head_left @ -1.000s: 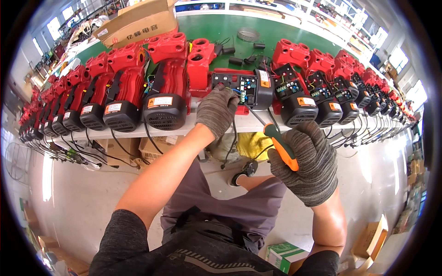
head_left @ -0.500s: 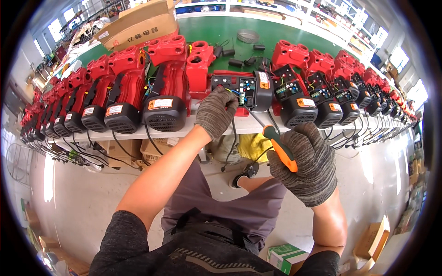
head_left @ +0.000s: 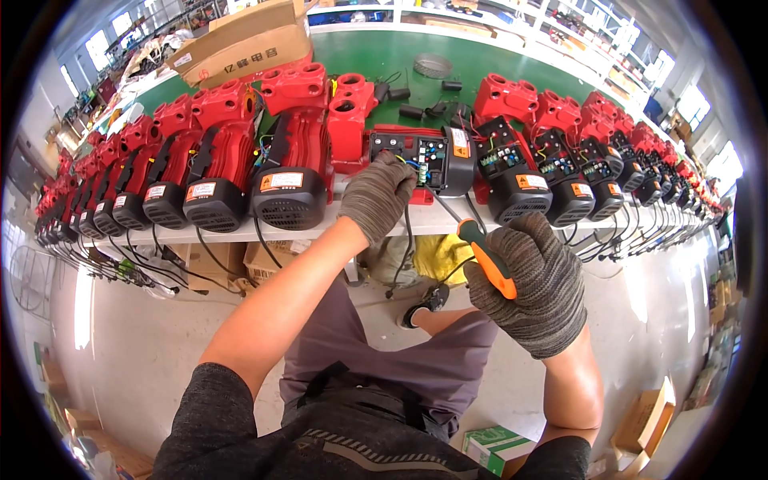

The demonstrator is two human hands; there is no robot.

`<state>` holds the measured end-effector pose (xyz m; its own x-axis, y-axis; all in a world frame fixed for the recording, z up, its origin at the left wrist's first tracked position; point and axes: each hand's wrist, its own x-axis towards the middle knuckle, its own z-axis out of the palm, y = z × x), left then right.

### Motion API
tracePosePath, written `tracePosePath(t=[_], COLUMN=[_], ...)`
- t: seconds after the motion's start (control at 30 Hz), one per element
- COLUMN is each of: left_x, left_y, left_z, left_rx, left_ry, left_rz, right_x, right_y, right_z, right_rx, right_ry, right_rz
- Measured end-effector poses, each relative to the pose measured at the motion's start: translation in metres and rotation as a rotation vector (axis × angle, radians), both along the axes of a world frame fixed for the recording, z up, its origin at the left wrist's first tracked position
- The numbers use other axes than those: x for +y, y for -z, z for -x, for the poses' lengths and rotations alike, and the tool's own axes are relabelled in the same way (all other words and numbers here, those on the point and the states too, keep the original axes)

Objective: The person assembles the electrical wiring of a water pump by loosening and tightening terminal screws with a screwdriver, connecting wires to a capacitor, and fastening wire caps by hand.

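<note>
In front of me lies a red water pump [head_left: 346,136] with its black wiring box [head_left: 388,142] uncovered, showing a circuit board [head_left: 430,154] and coloured wires. My left hand [head_left: 379,196], in a grey knitted glove, reaches into the box with thumb and fingers pinched together beside a blue and a yellow-green wire. What the fingertips hold is hidden. Below and to the right, my gloved right hand [head_left: 532,284] is closed round the orange and dark handle of a screwdriver [head_left: 488,260]. Its shaft slants up and left toward the pump's near side, the tip hard to make out.
Red pumps with black fan covers [head_left: 290,206] line the bench on the left; others with uncovered boxes [head_left: 512,164] stand on the right. Black cylinders [head_left: 410,110], a round metal dish [head_left: 433,66] and a cardboard box [head_left: 240,48] sit behind. Cords [head_left: 409,248] hang off the front edge.
My left fingertips have shifted slightly at the wiring box, and a red spot by them no longer shows. The right hand and screwdriver look almost still.
</note>
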<state>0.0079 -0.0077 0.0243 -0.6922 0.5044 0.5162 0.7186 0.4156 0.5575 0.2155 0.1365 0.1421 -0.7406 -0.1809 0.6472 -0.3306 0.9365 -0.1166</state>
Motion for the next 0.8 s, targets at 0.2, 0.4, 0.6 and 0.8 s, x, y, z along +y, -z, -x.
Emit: tracePosePath(t=[0.2,0.4,0.6,0.8], left_x=[0.003,0.009,0.009,0.012], left_y=[0.007,0.010,0.005,0.017], left_z=[0.006,0.010,0.005,0.017], left_rx=[0.007,-0.068,-0.088,-0.033], left_ry=[0.012,0.001,0.016,0.070], left_rz=[-0.043,-0.066,-0.075,-0.138], right_x=[-0.001,-0.001,-0.002,-0.005], right_y=[-0.001,0.000,-0.001,0.000], right_z=[-0.002,-0.001,0.001,0.003], right_rx=[-0.034,-0.028,-0.014,0.019], right_ry=[0.010,-0.004,-0.003,-0.016], right_rz=[-0.002,-0.006,-0.017,-0.016])
